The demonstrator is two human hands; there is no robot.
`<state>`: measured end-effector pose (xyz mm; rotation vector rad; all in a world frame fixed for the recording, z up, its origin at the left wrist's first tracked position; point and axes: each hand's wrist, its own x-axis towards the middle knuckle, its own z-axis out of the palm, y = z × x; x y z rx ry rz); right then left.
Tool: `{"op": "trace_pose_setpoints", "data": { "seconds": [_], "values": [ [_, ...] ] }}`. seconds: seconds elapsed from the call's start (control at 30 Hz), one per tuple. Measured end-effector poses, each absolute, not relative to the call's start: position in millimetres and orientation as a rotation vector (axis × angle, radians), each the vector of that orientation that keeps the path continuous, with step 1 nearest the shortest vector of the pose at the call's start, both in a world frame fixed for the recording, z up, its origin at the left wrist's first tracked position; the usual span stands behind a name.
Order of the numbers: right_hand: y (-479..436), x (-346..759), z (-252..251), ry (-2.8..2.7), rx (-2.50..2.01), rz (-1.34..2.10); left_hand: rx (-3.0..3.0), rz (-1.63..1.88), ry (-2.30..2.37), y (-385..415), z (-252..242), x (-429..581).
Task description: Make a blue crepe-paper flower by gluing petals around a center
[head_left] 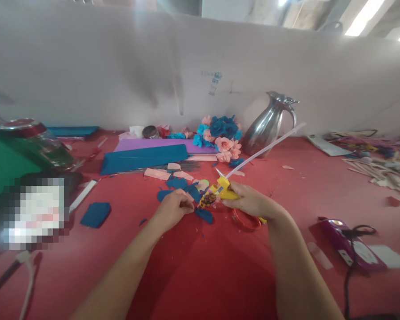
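Closest in, both forearms come up over the red table [200,275]. The left hand [174,208] has its fingers pressed together, pinching what looks like the edge of a blue petal [194,194]. The right hand [250,201] is wrapped tight around the yellow glue gun [222,190]. The nozzle points toward 9 o'clock, just beside the left fingertips, and a long clear glue stick [266,149] pokes out the back toward 2 o'clock.

My read: this is the gluing step on a paper flower. A dab here calls for the nozzle to sit right on the petal edge, with fingers clear of the hot tip.

More blue cutouts [173,183] lie at 12 o'clock of the left hand, and another one [95,214] sits off at 9. Orange scissor handles [245,221] peek out under the right wrist. Further back at 12 are a blue sheet [143,158], the finished paper flowers [222,133] and a steel jug [270,126].

Hard to make out:
- The nozzle tip and whatever sits right at it are just blur.
- I can't tell if the trigger is squeezed.
- The left edge is pixelated.
- The purple gadget [348,244] at 4 o'clock is unclear.
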<state>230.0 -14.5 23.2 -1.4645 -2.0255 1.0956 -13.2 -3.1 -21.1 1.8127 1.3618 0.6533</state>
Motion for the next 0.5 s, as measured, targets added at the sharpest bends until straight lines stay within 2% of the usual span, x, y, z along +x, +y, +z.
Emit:
{"op": "trace_pose_setpoints", "data": {
  "seconds": [0.33, 0.5],
  "values": [
    [-12.1, 228.7, 19.1, -1.975, -1.517, 1.064, 1.797, 0.704, 1.347, -1.7, -22.5, -13.3],
    [-7.8, 234.8, 21.3, -1.675, -1.534, 1.100, 1.828, 0.693, 1.342, -2.5, -23.3, -14.1]
  ]
}}
